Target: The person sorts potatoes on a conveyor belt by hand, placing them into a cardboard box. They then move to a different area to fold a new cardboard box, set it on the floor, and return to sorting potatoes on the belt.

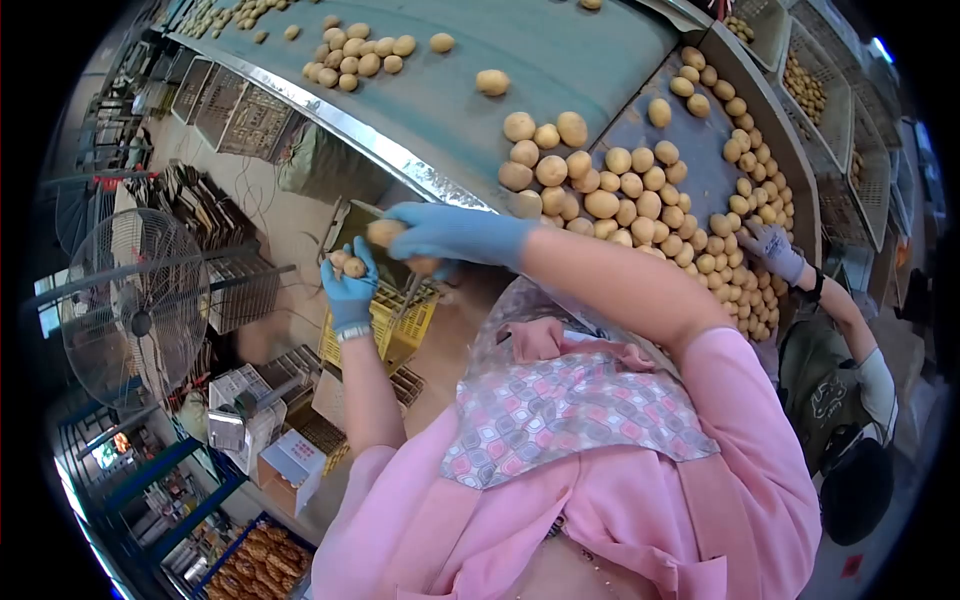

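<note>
My left hand (348, 292), in a blue glove, is turned up with its fingers curled around small round potatoes (353, 267). My right hand (455, 235), also blue-gloved, reaches across my body to the left and grips a potato (384, 233); another shows below its fingers. Both hands are close together beside the metal edge (430, 180) of a green conveyor belt (430, 100). A yellow crate (405, 325) stands below them, partly hidden. To the right lies a large pile of potatoes (640, 205).
A co-worker's gloved hand (772, 250) rests on the pile at the right. Plastic crates (815, 85) line the far right side. A large fan (140, 320) stands at left, near stacked cardboard (205, 215), and an open carton (290, 465) sits lower left.
</note>
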### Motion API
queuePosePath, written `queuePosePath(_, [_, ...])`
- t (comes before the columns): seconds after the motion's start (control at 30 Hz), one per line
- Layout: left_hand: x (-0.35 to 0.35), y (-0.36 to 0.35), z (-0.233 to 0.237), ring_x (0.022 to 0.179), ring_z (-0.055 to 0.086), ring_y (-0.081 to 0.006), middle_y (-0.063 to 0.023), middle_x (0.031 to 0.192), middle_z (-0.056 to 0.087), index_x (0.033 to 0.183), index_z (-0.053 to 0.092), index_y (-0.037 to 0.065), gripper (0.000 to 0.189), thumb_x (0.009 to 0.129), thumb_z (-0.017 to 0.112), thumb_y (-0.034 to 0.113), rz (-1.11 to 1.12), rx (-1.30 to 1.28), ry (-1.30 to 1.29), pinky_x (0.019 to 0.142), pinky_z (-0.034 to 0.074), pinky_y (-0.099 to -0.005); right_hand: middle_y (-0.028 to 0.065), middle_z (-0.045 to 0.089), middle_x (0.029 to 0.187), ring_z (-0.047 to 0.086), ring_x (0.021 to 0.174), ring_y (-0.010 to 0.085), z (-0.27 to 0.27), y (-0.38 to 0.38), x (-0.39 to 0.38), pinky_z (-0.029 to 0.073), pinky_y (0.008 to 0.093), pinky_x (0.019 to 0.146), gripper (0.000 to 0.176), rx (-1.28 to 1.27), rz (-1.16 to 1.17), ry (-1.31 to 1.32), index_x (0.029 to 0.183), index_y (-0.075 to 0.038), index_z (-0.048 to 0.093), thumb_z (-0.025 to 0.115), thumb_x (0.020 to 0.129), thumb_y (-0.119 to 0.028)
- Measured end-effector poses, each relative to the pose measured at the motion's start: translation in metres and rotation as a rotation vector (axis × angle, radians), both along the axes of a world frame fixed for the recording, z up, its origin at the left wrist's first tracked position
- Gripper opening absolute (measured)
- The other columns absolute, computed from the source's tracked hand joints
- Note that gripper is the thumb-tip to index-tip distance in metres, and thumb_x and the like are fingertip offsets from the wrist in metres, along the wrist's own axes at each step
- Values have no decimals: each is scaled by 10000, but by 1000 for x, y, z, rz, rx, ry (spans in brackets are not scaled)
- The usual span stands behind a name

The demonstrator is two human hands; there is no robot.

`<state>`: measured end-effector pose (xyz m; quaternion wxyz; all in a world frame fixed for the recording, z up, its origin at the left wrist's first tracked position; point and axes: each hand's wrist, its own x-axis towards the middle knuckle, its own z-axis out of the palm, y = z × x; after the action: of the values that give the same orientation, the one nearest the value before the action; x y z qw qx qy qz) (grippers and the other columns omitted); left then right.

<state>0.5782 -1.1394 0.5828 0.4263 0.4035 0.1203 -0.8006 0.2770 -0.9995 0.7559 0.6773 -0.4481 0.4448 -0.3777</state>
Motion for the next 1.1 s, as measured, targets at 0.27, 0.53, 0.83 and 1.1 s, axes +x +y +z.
queuePosePath(0.27, [68, 19, -88, 1161, 573, -245, -95, 1296, 621, 1329, 600, 80, 454, 1038, 477, 407, -250, -379, -899, 991, 472, -365, 170, 702, 1104, 689, 1026, 333, 5, 80, -13, 547, 433, 882, 244, -417, -334, 701, 1129, -74, 670, 582, 972, -238])
queuePosePath(0.53, [-171, 103, 130, 1252, 531, -257, -170, 1384, 559, 1373, 527, -88, 376, 1082, 456, 140, -465, -1377, -953, 1101, 417, -421, 169, 729, 1026, 716, 919, 330, -99, 276, -182, 571, 447, 783, 215, 109, -949, 1458, 1100, -59, 683, 514, 984, -126])
queuePosePath(0.83, [-345, 155, 152, 1487, 348, -394, -103, 1567, 459, 1449, 583, 239, 620, 867, 763, 357, -1643, -3026, -129, 1210, 211, -636, 196, 694, 1143, 641, 1125, 365, -64, 270, -212, 512, 445, 978, 280, 429, -814, 938, 1209, -90, 632, 551, 1007, -267])
queuePosePath(1.1, [-389, 88, 172, 1435, 359, -487, -206, 1516, 470, 1420, 588, 142, 564, 879, 721, 228, -657, -2605, -1391, 1170, 291, -620, 69, 640, 944, 674, 918, 250, -58, 272, -171, 571, 406, 727, 161, -173, -690, 1741, 1055, -136, 646, 657, 895, -141])
